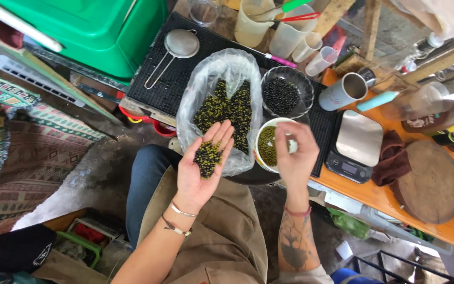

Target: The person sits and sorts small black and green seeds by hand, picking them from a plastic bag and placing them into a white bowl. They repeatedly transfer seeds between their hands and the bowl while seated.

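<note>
1. The beans [207, 156] lie in a small dark-and-green heap in your left hand [200, 165], held palm up with the fingers spread flat, gripping nothing. It hovers over the near edge of the plastic bag [222, 100], which holds the bigger mixed pile. Keep that palm level and slightly cupped so nothing rolls off toward your lap.
2. Your right hand [295, 152] hangs over the white bowl [270, 146] of green beans, fingertips drawn together as if pinching. Whether a bean sits between them is too small to tell. Let go low, right above the bowl, so nothing bounces out.
3. The glass bowl [286, 94] of black beans stands just behind the white one, touching the bag's side. Reach for it across the white bowl with care, since the two sit close and a stray bean could land in the wrong one.
4. Pick from the edge of the heap in your palm, not its middle, so the pile stays put.
5. All of this rests on the black mat [169, 79] on the worktop [374, 192]. A kitchen scale [356, 147] sits to the right of the bowls, a small strainer [177, 47] behind the bag, and measuring cups [269, 26] at the back; keep your sleeve clear of them.
</note>
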